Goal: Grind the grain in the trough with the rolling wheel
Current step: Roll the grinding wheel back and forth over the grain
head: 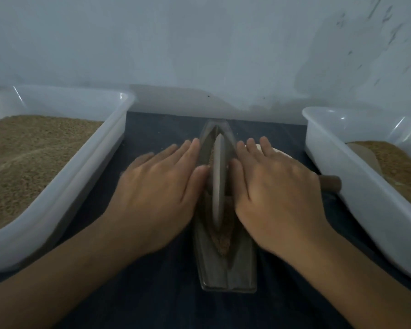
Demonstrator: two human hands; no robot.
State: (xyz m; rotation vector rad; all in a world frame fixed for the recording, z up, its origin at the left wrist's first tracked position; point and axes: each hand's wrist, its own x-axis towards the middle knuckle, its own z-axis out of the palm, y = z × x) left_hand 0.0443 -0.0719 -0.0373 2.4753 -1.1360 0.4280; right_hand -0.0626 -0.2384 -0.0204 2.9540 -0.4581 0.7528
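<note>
Since the light is pretty dim, everything sits on a dark blue cloth-covered surface [152, 302] pushed right up against a pale grey-white wall [199, 43], which has some scuffs and dark specks toward 1 o'clock.

Dead centre is the long grey boat-shaped metal trough [242, 264], running from 12 to 6 o'clock, with the thin grey disc-shaped rolling wheel [217, 186] standing upright on edge in its groove. Brownish ground grain [222, 243] lies in the groove on the 6 o'clock side of the wheel, plus a bit at its 12 o'clock end.

Left hand [159, 186] lies flat with straight fingers at 9 o'clock of the wheel, right hand [275, 186] the same at 3 o'clock. Both palms face down, fingers spread out and pointing to 12, thumbs right beside the disc. They seem to press on the wheel's axle handle; a brown wooden handle end [331, 182] pokes out past the right hand at 3 o'clock. The rest of it is hidden under the palms.

At 9 o'clock there's a big white rectangular plastic tub [64, 193] full of tan grain. At 3 o'clock a second white plastic tub [356, 203] holds a smaller heap of browner stuff, close to that handle end. A pale rounded thing [279, 151] peeks out behind the right fingers, can't tell what.
</note>
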